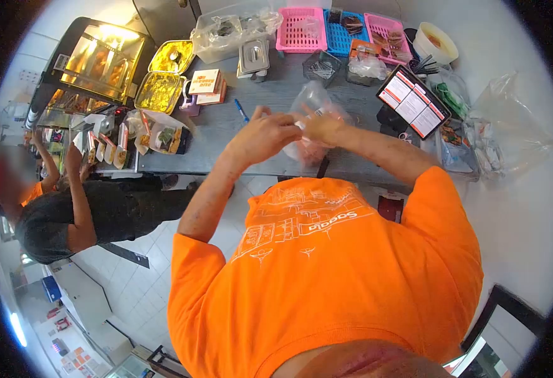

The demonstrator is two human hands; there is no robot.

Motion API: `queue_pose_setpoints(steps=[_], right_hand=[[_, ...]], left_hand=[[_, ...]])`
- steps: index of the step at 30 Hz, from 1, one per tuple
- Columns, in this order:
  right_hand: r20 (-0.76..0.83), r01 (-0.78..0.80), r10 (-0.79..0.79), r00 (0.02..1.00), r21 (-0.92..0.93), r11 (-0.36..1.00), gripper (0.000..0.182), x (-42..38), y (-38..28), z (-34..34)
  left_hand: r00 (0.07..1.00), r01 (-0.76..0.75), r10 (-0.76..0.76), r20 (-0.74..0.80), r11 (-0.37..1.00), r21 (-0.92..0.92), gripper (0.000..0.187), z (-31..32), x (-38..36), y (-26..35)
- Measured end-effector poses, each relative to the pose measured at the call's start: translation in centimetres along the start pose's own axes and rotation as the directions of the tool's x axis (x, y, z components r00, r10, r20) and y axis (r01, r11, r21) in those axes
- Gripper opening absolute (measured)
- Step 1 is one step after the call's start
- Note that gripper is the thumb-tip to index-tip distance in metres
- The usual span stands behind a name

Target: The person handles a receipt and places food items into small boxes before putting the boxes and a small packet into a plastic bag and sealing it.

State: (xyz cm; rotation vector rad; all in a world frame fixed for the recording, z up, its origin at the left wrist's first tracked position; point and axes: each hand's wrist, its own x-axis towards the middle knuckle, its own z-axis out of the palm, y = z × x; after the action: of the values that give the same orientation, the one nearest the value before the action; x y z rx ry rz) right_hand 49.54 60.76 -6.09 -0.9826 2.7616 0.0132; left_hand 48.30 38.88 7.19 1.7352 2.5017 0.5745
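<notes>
A clear plastic bag [308, 151] with reddish contents hangs at the table's front edge, its loose film spreading up behind my hands. My left hand [265, 135] is closed, its fingertips pinching at the bag near a small white bit. From the other side my right hand [327, 128] meets it, fingers closed on the bag's gathered part. The fingertips overlap, so the exact hold is partly hidden. Just beyond my left hand lies a blue pen [242, 110] on the grey table [216, 135].
A tablet [413, 101] stands right of my hands. Behind are pink [301, 30] and blue baskets [346, 33], and a white tub [435, 43]. Leftward are small boxes [205, 82], yellow food trays [158, 92], filled food boxes [166, 137], and a co-worker [52, 220].
</notes>
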Motion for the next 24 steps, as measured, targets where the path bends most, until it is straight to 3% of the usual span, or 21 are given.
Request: queue_pose_setpoints(steps=[1,3,4,6,7,8,9,10,11,12,13,14,16,18,20,21,22,23,24], right_hand=[[0.044,-0.190,0.196,0.980,-0.109,0.976,0.057,-1.7,-1.1,-5.4],[0.074,-0.443,0.444,0.893,-0.019,0.896,0.057,-3.8,-0.5,-11.9],[0.097,-0.503,0.494,0.864,0.187,0.844,0.057,-4.6,0.9,-13.0],[-0.131,-0.340,0.381,0.915,0.257,0.905,0.055,-7.7,0.8,-17.6],[-0.328,-0.309,0.349,0.878,0.168,0.936,0.052,-8.8,1.5,-18.3],[-0.510,-0.293,0.286,0.811,0.070,0.954,0.048,-10.0,2.6,-18.2],[-0.568,-0.406,0.348,0.745,0.028,0.914,0.037,-11.4,3.9,-17.2],[-0.503,-0.515,0.425,0.752,-0.047,0.856,0.031,-13.1,4.3,-16.5],[-0.199,-0.645,0.627,0.753,-0.040,0.763,0.038,-13.7,5.7,-13.4],[0.118,-0.753,0.757,0.643,-0.083,0.653,0.046,-13.1,6.4,-10.1],[0.314,-0.691,0.649,0.693,0.033,0.722,0.087,-12.4,5.7,-9.2],[0.047,-0.530,0.529,0.847,0.127,0.838,0.119,-12.1,6.3,-2.2],[-0.270,-0.187,0.353,0.896,0.491,0.851,0.122,-7.7,4.7,2.9],[-0.263,-0.192,0.350,0.899,0.482,0.855,0.105,-4.6,1.7,4.5],[-0.380,-0.149,0.292,0.878,0.364,0.919,0.083,-1.7,1.4,10.9],[-0.474,-0.100,0.225,0.851,0.273,0.957,0.071,-0.1,1.6,11.6],[-0.363,-0.050,0.431,0.826,0.715,0.698,0.050,0.0,2.2,12.2],[-0.140,-0.003,0.552,0.822,0.968,0.250,0.030,-0.7,2.0,10.5],[-0.120,0.006,0.581,0.805,0.981,0.195,0.023,-2.0,1.5,7.5]], left_hand=[[1.000,0.015,-0.016,0.010,1.000,0.027,0.007,-1.2,-0.1,-0.2],[0.998,0.050,-0.052,0.028,0.996,0.080,0.006,-3.9,-0.6,-0.7],[0.991,0.093,-0.100,0.089,0.992,0.082,0.008,-4.0,-1.0,-1.4],[0.998,0.062,-0.064,0.017,0.996,0.066,0.013,-3.6,-1.8,-1.5],[0.999,0.046,-0.045,-0.021,0.997,0.060,0.016,-3.1,-2.3,-1.7],[0.988,0.046,-0.030,-0.152,0.993,0.108,0.055,-1.0,-3.2,-2.6],[0.933,0.078,-0.079,-0.352,0.997,-0.019,0.071,1.3,-4.2,-3.5],[0.834,0.082,-0.150,-0.531,0.985,-0.148,0.088,3.9,-5.5,-4.5],[0.698,0.055,-0.228,-0.679,0.962,-0.266,0.105,6.4,-6.8,-5.7],[0.806,0.241,-0.293,-0.515,0.956,-0.167,0.138,8.8,-8.1,-7.8],[0.853,0.243,-0.303,-0.425,0.951,-0.190,0.128,9.9,-7.6,-8.2],[0.888,0.254,-0.316,-0.335,0.943,-0.217,0.118,11.4,-6.1,-8.0],[0.919,0.239,-0.376,-0.119,0.772,-0.589,0.091,14.5,-2.3,-8.8],[0.952,0.305,-0.244,0.182,0.765,-0.567,0.065,17.5,1.4,-9.9],[0.993,0.062,-0.108,-0.056,0.846,-0.529,0.058,19.3,2.2,-8.8],[0.972,0.109,-0.207,-0.107,0.810,-0.576,0.060,18.3,1.9,-8.5],[0.941,0.145,-0.302,-0.153,0.768,-0.624,0.062,17.4,1.4,-8.2],[0.902,0.166,-0.386,-0.192,0.722,-0.672,0.064,16.5,0.9,-8.0],[0.888,0.147,-0.352,-0.298,0.828,-0.541,0.066,15.8,0.5,-8.2]])
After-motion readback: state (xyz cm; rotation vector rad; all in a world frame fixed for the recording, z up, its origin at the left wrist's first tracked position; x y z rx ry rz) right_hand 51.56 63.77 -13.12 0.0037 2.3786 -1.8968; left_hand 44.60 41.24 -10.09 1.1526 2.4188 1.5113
